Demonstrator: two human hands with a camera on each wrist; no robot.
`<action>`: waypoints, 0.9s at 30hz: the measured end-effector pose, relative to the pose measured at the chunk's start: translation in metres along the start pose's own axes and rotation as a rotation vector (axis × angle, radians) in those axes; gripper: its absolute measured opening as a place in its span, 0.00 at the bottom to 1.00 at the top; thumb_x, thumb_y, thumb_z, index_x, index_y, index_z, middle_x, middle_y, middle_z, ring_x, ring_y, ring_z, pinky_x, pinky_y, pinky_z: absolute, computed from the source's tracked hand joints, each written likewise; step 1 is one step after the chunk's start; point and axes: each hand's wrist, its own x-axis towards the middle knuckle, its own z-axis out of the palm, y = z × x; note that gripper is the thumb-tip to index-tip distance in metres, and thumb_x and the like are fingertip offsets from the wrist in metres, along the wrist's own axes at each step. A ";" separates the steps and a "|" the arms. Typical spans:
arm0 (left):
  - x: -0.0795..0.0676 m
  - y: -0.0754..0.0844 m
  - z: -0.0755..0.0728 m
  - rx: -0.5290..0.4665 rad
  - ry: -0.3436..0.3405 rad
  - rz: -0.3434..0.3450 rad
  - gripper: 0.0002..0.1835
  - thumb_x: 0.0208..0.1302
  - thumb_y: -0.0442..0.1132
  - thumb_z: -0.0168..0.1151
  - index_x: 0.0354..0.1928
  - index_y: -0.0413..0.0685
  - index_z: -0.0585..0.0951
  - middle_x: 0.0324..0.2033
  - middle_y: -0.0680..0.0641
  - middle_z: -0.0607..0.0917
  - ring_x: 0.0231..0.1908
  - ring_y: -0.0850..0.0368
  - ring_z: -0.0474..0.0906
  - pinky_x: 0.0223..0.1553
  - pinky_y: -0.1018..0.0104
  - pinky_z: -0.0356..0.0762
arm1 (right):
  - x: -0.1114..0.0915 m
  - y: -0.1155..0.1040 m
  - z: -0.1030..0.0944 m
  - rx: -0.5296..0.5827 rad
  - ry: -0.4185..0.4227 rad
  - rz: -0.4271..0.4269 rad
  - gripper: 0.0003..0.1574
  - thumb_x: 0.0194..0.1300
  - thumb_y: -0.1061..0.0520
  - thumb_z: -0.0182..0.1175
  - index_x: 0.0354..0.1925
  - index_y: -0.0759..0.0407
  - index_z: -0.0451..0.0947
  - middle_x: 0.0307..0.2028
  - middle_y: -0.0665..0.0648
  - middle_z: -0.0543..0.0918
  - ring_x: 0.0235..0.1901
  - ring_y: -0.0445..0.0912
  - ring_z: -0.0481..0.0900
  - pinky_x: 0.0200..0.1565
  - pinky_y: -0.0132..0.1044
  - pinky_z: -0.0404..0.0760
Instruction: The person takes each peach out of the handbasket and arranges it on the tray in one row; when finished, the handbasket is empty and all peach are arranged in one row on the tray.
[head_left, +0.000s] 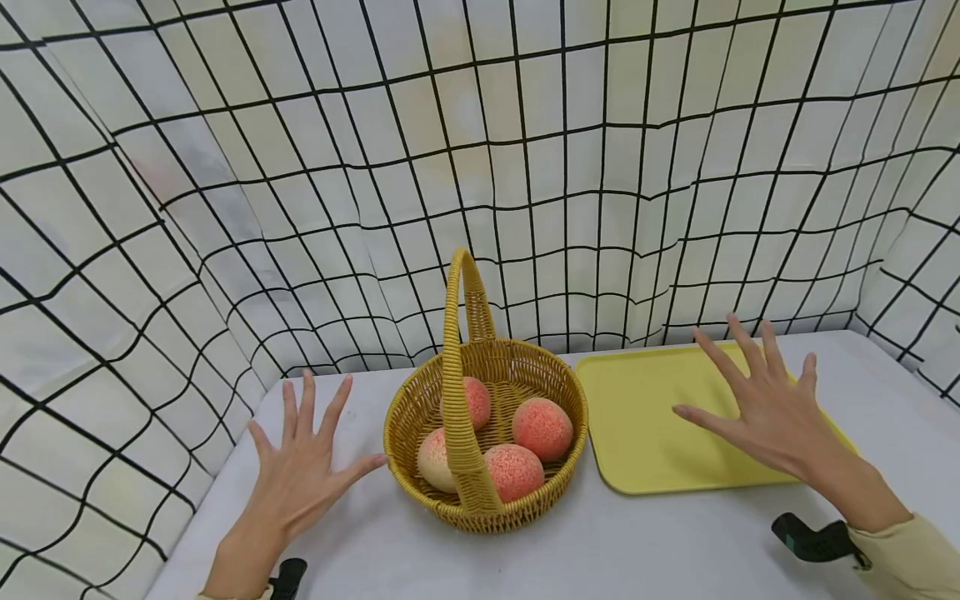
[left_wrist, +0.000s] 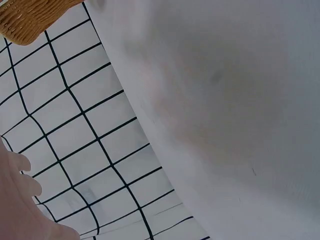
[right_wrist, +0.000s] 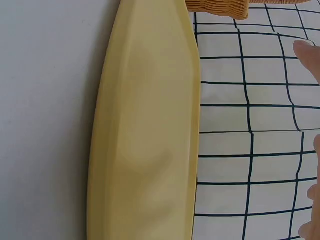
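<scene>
A woven basket [head_left: 517, 350] with a tall arched handle stands mid-table. Inside it lie several round peaches, among them a pink peach [head_left: 542, 428] at the right and a paler peach [head_left: 435, 460] at the left. My left hand [head_left: 300, 467] spreads its fingers to the left of the basket, its thumb tip right at the rim in the head view. Over the yellow tray [head_left: 630, 425], my right hand [head_left: 768, 412] hovers with fingers spread and nothing held. In the wrist views only parts of the left fingers [left_wrist: 20, 190] and right fingers [right_wrist: 312, 60] show.
The white tabletop [head_left: 420, 550] reaches back to a white wall with a black grid net [head_left: 525, 167], which also closes off both sides. The tray lies flat, close to the basket's right side. Black straps [head_left: 813, 537] sit at both wrists.
</scene>
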 end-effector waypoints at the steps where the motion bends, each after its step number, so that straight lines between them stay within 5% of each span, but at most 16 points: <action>1: 0.000 0.001 0.000 -0.010 -0.004 -0.001 0.61 0.59 0.76 0.63 0.85 0.68 0.42 0.82 0.34 0.35 0.80 0.33 0.25 0.60 0.09 0.32 | 0.001 -0.001 0.000 0.001 0.004 -0.003 0.65 0.63 0.27 0.65 0.85 0.36 0.42 0.84 0.59 0.37 0.81 0.66 0.27 0.58 0.90 0.32; 8: 0.002 0.011 -0.001 -0.231 0.019 0.017 0.57 0.65 0.64 0.68 0.85 0.67 0.43 0.83 0.36 0.45 0.80 0.31 0.40 0.65 0.17 0.48 | 0.009 -0.024 0.001 0.079 0.026 -0.061 0.62 0.63 0.29 0.68 0.84 0.36 0.48 0.85 0.58 0.39 0.82 0.64 0.30 0.65 0.84 0.31; 12: 0.007 0.021 0.002 -0.535 -0.013 -0.003 0.50 0.74 0.52 0.63 0.85 0.63 0.42 0.82 0.37 0.49 0.78 0.31 0.49 0.65 0.21 0.58 | 0.020 -0.048 0.001 0.159 0.089 -0.191 0.57 0.64 0.32 0.69 0.82 0.41 0.56 0.84 0.58 0.43 0.82 0.64 0.35 0.71 0.78 0.35; 16: 0.013 0.028 0.007 -0.839 -0.106 -0.069 0.42 0.80 0.45 0.54 0.85 0.57 0.42 0.81 0.35 0.51 0.77 0.31 0.55 0.67 0.24 0.58 | 0.036 -0.073 0.003 0.272 0.108 -0.325 0.52 0.64 0.39 0.73 0.79 0.45 0.62 0.83 0.58 0.49 0.81 0.64 0.45 0.69 0.75 0.55; 20: 0.016 0.033 0.013 -0.944 -0.231 -0.106 0.45 0.79 0.47 0.56 0.85 0.55 0.41 0.81 0.33 0.48 0.77 0.28 0.53 0.68 0.24 0.56 | 0.053 -0.093 0.011 0.442 0.005 -0.383 0.52 0.62 0.48 0.77 0.78 0.45 0.63 0.82 0.56 0.51 0.79 0.60 0.53 0.64 0.72 0.67; 24: 0.016 0.038 0.022 -1.002 -0.355 -0.124 0.55 0.72 0.52 0.64 0.84 0.55 0.36 0.82 0.34 0.42 0.79 0.29 0.46 0.73 0.29 0.51 | 0.066 -0.105 0.020 0.621 -0.143 -0.377 0.50 0.63 0.51 0.77 0.77 0.45 0.64 0.81 0.56 0.53 0.78 0.58 0.54 0.67 0.69 0.66; 27: 0.016 0.041 0.027 -1.020 -0.384 -0.128 0.60 0.67 0.52 0.70 0.84 0.54 0.35 0.82 0.36 0.41 0.80 0.31 0.44 0.75 0.34 0.49 | 0.074 -0.113 0.026 0.711 -0.230 -0.392 0.44 0.65 0.53 0.75 0.75 0.49 0.69 0.78 0.58 0.60 0.76 0.58 0.60 0.67 0.66 0.68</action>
